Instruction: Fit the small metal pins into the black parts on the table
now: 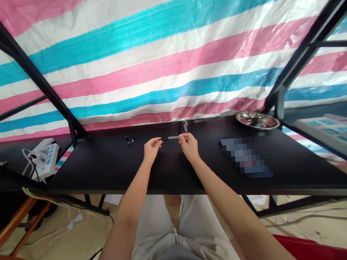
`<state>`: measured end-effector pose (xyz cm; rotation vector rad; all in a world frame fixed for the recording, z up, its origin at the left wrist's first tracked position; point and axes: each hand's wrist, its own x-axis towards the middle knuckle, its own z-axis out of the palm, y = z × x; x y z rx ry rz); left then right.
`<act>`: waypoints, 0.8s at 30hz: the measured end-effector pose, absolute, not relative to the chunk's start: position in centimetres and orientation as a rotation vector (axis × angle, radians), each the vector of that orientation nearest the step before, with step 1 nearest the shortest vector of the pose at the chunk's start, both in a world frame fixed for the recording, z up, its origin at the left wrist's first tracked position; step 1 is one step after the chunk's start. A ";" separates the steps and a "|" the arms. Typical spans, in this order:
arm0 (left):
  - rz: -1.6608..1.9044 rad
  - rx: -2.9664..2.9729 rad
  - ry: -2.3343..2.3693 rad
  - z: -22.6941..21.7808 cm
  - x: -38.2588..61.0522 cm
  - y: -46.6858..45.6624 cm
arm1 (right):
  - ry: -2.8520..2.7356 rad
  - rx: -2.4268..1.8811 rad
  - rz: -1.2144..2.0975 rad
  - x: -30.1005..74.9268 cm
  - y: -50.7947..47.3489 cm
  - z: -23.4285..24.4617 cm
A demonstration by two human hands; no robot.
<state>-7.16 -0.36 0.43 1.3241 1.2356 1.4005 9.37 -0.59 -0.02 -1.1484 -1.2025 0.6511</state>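
Observation:
My left hand (152, 149) pinches a short dark rod (164, 140) that points to the right. Opposite it, my right hand (189, 145) is closed on the right end of a slim, clear, whitish tube (173, 137), like a pen barrel. Rod and tube are nearly in line just above the black table (116, 166); I cannot tell whether their ends touch. Beyond my left hand lie two small black pieces with pale ends, one (127, 139) left of the other (133, 138). Several small clear pieces (185, 126) lie behind my right hand.
A row of tiny shiny parts (199, 121) lies at the table's back edge. At the back right stands a round divided metal tray (258, 120). A blurred blue item (244, 156) lies to the right. White power strips (45, 160) and a striped sheet (157, 71) border the table.

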 end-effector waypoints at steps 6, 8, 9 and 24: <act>1.410 1.295 1.235 0.4 -7.2 -0.3 | -1.233 -1.164 0.660 9.4 -0.6 -0.1; 1.411 1.306 1.229 0.3 -7.2 -0.2 | -1.241 -1.168 0.654 9.5 -0.5 -0.2; 1.412 1.314 1.228 0.2 -7.2 -0.2 | -1.248 -1.169 0.649 9.5 -0.5 -0.2; 1.320 1.460 1.117 -0.4 -6.7 -0.5 | -1.382 -1.102 0.816 8.8 -0.6 -0.7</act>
